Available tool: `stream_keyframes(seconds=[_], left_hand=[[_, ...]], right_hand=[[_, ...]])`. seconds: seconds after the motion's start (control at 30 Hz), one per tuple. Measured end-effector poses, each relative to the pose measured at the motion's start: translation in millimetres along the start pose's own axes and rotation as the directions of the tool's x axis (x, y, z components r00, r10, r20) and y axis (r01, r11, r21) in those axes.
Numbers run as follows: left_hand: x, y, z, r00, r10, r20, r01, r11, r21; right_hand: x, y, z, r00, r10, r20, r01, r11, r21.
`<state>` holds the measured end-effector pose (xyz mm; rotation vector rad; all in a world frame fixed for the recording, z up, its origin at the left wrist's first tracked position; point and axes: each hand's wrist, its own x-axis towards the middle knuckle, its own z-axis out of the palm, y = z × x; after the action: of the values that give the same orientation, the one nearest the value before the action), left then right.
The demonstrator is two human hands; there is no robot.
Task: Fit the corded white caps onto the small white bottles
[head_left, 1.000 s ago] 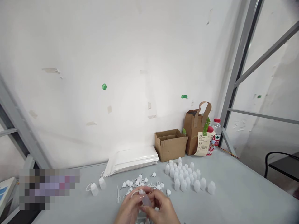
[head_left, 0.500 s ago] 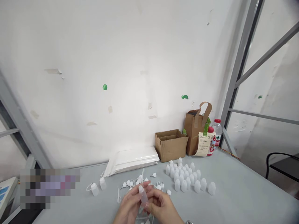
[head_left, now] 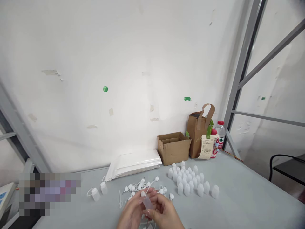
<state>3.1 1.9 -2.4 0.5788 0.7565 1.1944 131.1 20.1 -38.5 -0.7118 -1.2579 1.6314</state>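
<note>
A small translucent bottle [head_left: 148, 203] is held between both my hands, tilted, its neck toward the upper left. My left hand [head_left: 132, 207] curls around it from the left. From the right, my right hand [head_left: 165, 210] pinches its lower part. At the neck is a white strap [head_left: 148, 188] that slants up to the right; whether it joins the cap lying beyond, I cannot tell. White caps with straps [head_left: 133, 188] lie in a loose heap just past my fingers, and more are partly hidden beneath my hands. Two bottles with strap loops [head_left: 95, 194] stand to the left.
Several uncapped-looking translucent bottles [head_left: 187, 188] stand grouped on the grey table [head_left: 240, 203] at right. Behind are white flat packages [head_left: 135, 160], a cardboard box [head_left: 175, 151], a brown paper bag [head_left: 195, 136] and a red-capped water bottle [head_left: 220, 133]. A blurred patch covers the left edge.
The strap at the held bottle's neck pointed straight up and now leans to the right. Both hands keep their hold, with only slight finger movement. The view has shifted slightly.
</note>
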Motion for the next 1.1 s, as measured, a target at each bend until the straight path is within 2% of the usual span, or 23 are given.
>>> stream_keyframes(seconds=[0.17, 0.33, 0.5, 0.73, 0.87, 1.1], left_hand=[[-6.3, 2.3, 1.6, 0.999, -0.016, 0.045, 0.017, 0.999, -0.029], [-1.4, -1.8, 0.3, 0.994, -0.03, 0.104, 0.037, 0.997, -0.062], [6.5, -6.6, -5.6, 0.995, -0.018, 0.099, 0.023, 0.999, -0.042], [-4.3, 0.4, 4.2, 0.971, 0.038, 0.237, -0.029, 0.999, -0.039], [-6.5, 2.0, 7.2, 0.972, 0.026, 0.233, -0.011, 0.998, -0.069], [-9.3, 2.0, 9.8, 0.986, 0.035, 0.163, -0.037, 0.999, 0.012]], right_hand=[[-0.5, 3.0, 0.9, 0.997, -0.036, -0.068, 0.032, 0.998, -0.052], [0.2, 4.7, 0.4, 0.998, -0.03, -0.061, 0.027, 0.998, -0.052], [-0.2, 8.8, -1.7, 0.989, -0.089, -0.118, 0.065, 0.979, -0.191], [-1.7, 3.3, 1.0, 0.979, -0.095, -0.18, 0.039, 0.955, -0.293], [-3.1, -2.6, 3.1, 0.978, -0.113, -0.176, 0.053, 0.948, -0.314], [-4.9, -6.1, 4.3, 0.954, -0.222, -0.201, 0.103, 0.874, -0.476]])
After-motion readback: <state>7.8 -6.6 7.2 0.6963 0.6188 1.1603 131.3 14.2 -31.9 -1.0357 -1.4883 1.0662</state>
